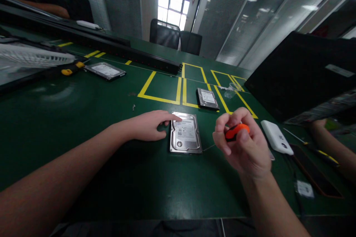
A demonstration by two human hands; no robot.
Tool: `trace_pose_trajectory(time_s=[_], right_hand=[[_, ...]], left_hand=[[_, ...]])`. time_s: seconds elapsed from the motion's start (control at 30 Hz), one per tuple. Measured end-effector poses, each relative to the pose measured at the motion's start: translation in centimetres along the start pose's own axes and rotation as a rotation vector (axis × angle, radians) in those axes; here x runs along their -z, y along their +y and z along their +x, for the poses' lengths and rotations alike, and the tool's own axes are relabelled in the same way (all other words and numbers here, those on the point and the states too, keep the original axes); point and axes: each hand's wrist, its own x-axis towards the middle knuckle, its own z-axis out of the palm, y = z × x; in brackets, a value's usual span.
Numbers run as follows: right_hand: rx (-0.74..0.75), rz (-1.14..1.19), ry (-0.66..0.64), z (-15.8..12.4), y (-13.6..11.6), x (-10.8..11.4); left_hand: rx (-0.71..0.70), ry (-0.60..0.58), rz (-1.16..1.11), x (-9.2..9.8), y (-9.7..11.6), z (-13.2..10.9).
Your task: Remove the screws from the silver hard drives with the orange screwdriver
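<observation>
So the hard drive [185, 137] is lying flat on the green table [139, 181], label side up, right between the two hands, so I'll use it as the middle of my clock. The left hand [150, 125] comes in from 9 o'clock with its index finger out over the top part of the label; the other fingers are loosely curled and it isn't gripping anything. The right hand [247, 144] is at 3 o'clock, fingers wrapped round the handle of an orange-and-black screwdriver [238, 131]. Its skinny shaft runs down to the drive's corner at 4 o'clock (can't tell if the tip is actually seated in a screw, it's too small to see).

A second drive [207, 99] sits near it at 1 o'clock, partly over the yellow tape [160, 99], and a third drive [105, 70] is well off toward 10. A few tiny bits of metal [134, 107], screws by the look of them, are at 10 as well, closer in. Past the right hand at 3 there's a white box [277, 137], and beyond that another person's forearm [333, 146].
</observation>
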Motion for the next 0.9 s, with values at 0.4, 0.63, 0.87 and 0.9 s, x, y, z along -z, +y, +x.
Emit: trace_pose_trajectory(time_s=[0.4, 0.63, 0.87, 0.9], right_hand=[[0.007, 0.025, -0.036, -0.09, -0.03, 0.02], [0.017, 0.037, -0.033, 0.14, -0.12, 0.11], [0.014, 0.021, -0.013, -0.03, 0.15, 0.10], [0.011, 0.022, -0.013, -0.02, 0.12, 0.08]], left_hand=[[-0.003, 0.003, 0.010, 0.09, 0.17, -0.05], [0.004, -0.007, 0.010, 0.14, 0.25, -0.06], [0.002, 0.000, 0.008, 0.08, 0.11, -0.05], [0.002, 0.001, 0.009, 0.05, 0.08, -0.04]])
